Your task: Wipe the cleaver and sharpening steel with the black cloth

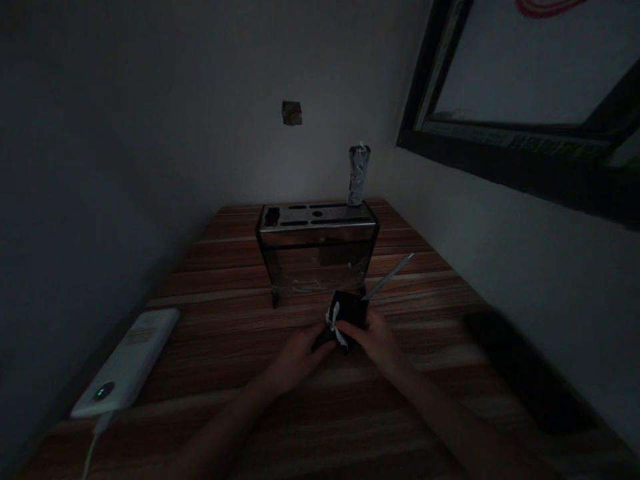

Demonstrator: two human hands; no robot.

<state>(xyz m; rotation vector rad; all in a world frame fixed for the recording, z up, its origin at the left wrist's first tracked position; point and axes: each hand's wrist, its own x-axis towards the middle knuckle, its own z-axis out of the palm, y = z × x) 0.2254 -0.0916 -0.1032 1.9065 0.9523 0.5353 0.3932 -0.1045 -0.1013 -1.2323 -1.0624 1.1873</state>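
Note:
In the dim head view, both my hands are closed around a small black flat-sided piece with a crumpled white strip at its left side. My left hand grips its lower left edge between thumb and fingers. On the other side, my right hand pinches it, a finger lying across its front by the white strip. A thin, pale, blade-like length sticks out up and to the right from behind the piece; how it is held is hidden. Just beyond my hands stands a slotted knife holder.
A wrapped handle rises from the holder's right end. On the left of the wood-grain table lies a white power bank with a cable. A dark flat object lies at right, below a framed window.

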